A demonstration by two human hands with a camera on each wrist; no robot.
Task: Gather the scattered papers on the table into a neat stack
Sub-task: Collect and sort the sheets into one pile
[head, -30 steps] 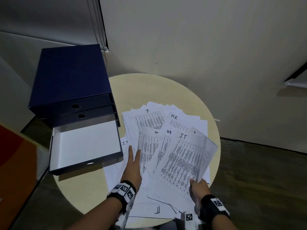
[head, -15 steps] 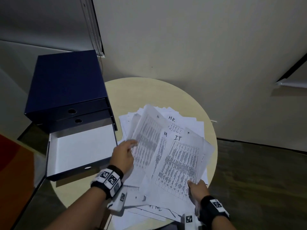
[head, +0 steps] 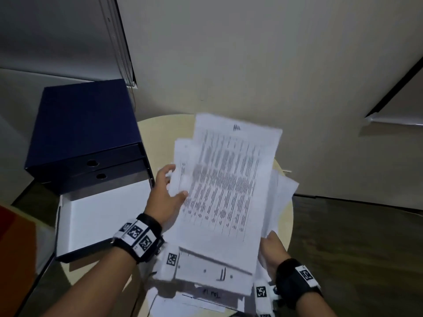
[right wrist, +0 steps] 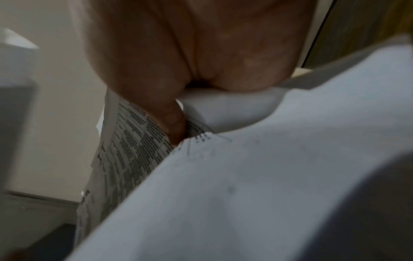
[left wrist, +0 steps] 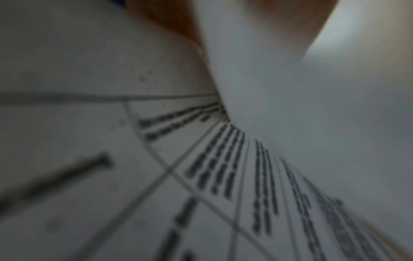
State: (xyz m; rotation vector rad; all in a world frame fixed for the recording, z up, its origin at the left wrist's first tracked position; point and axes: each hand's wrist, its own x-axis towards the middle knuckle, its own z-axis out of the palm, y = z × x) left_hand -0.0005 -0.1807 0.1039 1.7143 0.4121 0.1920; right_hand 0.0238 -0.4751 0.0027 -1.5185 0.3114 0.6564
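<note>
A bundle of white printed papers (head: 226, 179) is lifted off the round table, tilted up toward me, with a handwritten mark on the top sheet. My left hand (head: 168, 191) grips its left edge, thumb on the front and fingers behind. My right hand (head: 271, 248) pinches its lower right corner; the right wrist view shows the thumb pressed on the printed papers (right wrist: 134, 141). More loose sheets (head: 201, 291) lie under the bundle at the table's near edge. The left wrist view shows only blurred printed sheets (left wrist: 223, 167).
A dark blue drawer box (head: 84, 126) stands at the left of the beige round table (head: 160, 129), its bottom drawer (head: 103, 216) pulled out, white inside. A cream wall rises just behind the table. Dark wooden floor (head: 354, 248) lies to the right.
Both hands have raised the fanned papers off the table and drawn them together into one upright bundle. The left hand moved from flat on the sheets to gripping their left edge.
</note>
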